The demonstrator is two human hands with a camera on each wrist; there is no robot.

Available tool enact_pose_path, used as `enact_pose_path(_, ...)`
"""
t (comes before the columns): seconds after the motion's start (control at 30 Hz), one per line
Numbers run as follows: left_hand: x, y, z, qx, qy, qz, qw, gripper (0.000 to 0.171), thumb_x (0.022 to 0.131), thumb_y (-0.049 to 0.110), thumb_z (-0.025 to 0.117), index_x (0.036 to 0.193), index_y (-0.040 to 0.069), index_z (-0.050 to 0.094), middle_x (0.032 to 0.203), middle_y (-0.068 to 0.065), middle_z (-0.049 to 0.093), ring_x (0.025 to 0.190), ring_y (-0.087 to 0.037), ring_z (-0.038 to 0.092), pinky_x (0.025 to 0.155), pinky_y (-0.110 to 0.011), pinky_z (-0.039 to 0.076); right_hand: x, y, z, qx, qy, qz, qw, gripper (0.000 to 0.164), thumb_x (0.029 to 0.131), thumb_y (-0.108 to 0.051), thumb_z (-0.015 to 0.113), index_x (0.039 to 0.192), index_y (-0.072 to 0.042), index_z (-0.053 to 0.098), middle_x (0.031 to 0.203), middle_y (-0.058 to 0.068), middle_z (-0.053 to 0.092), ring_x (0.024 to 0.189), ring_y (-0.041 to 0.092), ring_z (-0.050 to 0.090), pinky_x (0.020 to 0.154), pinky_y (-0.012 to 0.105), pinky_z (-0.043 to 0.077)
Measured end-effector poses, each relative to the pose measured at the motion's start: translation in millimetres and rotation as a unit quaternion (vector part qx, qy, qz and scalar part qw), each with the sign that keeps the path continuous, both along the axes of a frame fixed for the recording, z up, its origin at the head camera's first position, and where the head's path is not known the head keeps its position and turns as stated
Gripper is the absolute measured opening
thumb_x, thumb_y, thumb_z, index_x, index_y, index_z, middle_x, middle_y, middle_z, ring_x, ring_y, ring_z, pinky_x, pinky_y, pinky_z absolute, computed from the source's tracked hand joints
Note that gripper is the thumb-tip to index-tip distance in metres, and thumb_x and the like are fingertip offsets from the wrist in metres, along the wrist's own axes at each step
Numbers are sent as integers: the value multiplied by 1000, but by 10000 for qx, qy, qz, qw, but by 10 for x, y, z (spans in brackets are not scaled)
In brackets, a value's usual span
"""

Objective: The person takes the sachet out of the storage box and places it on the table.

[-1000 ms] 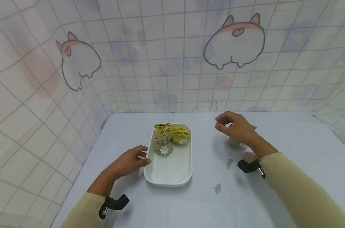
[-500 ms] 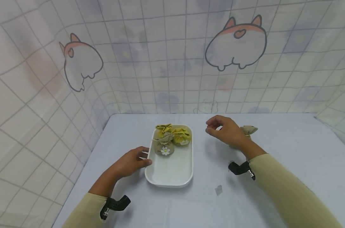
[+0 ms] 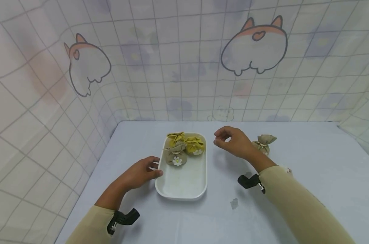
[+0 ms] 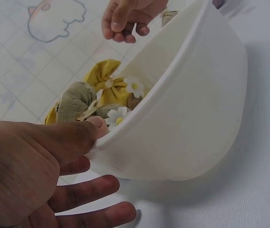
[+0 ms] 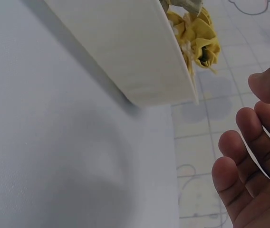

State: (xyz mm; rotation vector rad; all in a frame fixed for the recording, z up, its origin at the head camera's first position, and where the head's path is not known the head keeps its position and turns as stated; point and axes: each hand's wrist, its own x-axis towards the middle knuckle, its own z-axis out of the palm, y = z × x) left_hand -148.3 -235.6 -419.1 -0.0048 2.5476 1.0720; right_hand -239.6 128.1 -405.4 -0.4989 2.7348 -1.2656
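Observation:
A white tray [image 3: 181, 183] holds small cloth pouches at its far end: a yellow pouch [image 3: 194, 145], another yellow pouch [image 3: 174, 137] and a beige pouch [image 3: 176, 156] with a white flower. My left hand [image 3: 141, 172] rests at the tray's left side, thumb on the rim [image 4: 107, 138] and the other fingers loosely spread outside it. To the right of the tray, above the table, my right hand [image 3: 233, 141] hangs with fingers loosely bent, holding nothing. Behind its wrist stands a beige pouch [image 3: 265, 141], partly hidden.
Another small item [image 3: 289, 170] shows barely past the right sleeve, mostly hidden. Grey patches, one being a patch [image 3: 234, 203], mark the white tablecloth [image 3: 209, 223]. A gridded curtain [image 3: 184, 67] borders the table at the back and left.
My right hand has moved left toward the tray and slightly nearer me, uncovering more of the beige pouch on the table. My left hand and the tray stay in place.

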Motion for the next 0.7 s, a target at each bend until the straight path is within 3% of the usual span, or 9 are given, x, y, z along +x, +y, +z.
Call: enact_pose_path(0.7, 15, 6, 6, -3, 11, -17, 10000, 53, 96, 29, 74, 144, 14, 55, 133, -10, 65, 122, -31, 62, 98, -56, 50, 7, -189, -69, -175, -32, 97, 9998, 32, 93, -29, 76, 118, -13, 68, 105, 1, 68, 100, 21, 61, 77, 39, 53)
